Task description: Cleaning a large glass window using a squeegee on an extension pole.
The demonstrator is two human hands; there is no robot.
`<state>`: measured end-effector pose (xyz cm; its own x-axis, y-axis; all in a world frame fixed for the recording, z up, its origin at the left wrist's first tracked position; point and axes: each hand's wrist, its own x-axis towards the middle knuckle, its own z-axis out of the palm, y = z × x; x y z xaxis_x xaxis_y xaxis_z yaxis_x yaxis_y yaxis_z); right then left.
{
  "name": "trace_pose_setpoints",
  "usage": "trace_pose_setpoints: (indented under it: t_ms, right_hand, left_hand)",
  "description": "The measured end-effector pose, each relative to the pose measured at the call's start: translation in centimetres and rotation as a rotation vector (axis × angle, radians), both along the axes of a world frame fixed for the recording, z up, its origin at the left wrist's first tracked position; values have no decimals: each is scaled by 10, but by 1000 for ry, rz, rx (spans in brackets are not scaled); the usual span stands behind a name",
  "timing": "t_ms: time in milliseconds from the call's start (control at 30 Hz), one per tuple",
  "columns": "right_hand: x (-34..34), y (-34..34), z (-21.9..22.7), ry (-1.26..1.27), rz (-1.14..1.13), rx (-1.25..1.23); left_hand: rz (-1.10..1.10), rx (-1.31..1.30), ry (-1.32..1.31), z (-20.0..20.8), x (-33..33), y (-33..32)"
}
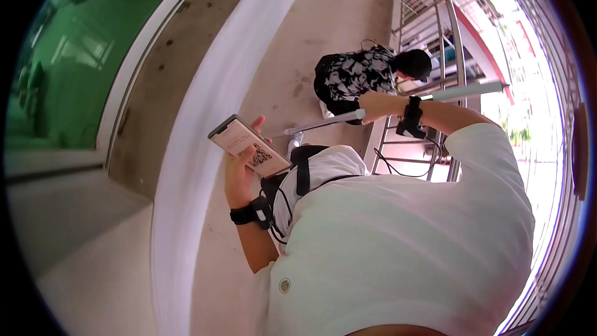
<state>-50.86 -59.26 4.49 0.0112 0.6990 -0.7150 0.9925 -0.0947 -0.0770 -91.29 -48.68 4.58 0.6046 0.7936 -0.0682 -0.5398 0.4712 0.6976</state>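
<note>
My left hand (241,171) is closed round a smartphone (239,135). The phone's lit screen faces up and shows a square black-and-white code. On the other side, my right hand (378,106) is stretched out and wrapped round a long pale pole (467,91). The pole sticks out on both sides of the fist, with its thinner grey length slanting down toward my shoe (295,141). What is fixed to its lower end, if anything, I cannot make out. Each wrist carries a black strap with a small device and a cable.
Beyond my right hand a person (357,74) in a black-and-white patterned top and dark cap leans by a metal railing (457,31). A pale raised ledge (211,87) runs along the left, beside a framed green glass pane (81,56). The concrete floor (292,31) has dark stains.
</note>
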Motion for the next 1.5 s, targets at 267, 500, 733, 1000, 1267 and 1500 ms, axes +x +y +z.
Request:
trace_pose_setpoints:
  t_ms: [267, 500, 733, 1000, 1267, 1500]
  right_hand:
    - [-85, 32, 18, 316, -341, -577]
    - [-156, 155, -20, 276, -103, -704]
    - [-303, 223, -68, 309, 398, -754]
    - [-409, 223, -125, 273, 926, -817]
    - [-467, 168, -184, 771, 1088, -460]
    - [-519, 114, -195, 697, 1005, -140]
  left_hand:
    - [-99, -231, -72, -62, -55, -33]
    - [405, -626, -177, -160, -83, -66]
    - [820, -546, -171, -223, -99, -83]
    - [1191, -639, -403, -259, -96, -100]
    - [1530, -490, -458, -277, -101, -114]
    - [1661, -496, -414, -281, -108, -114]
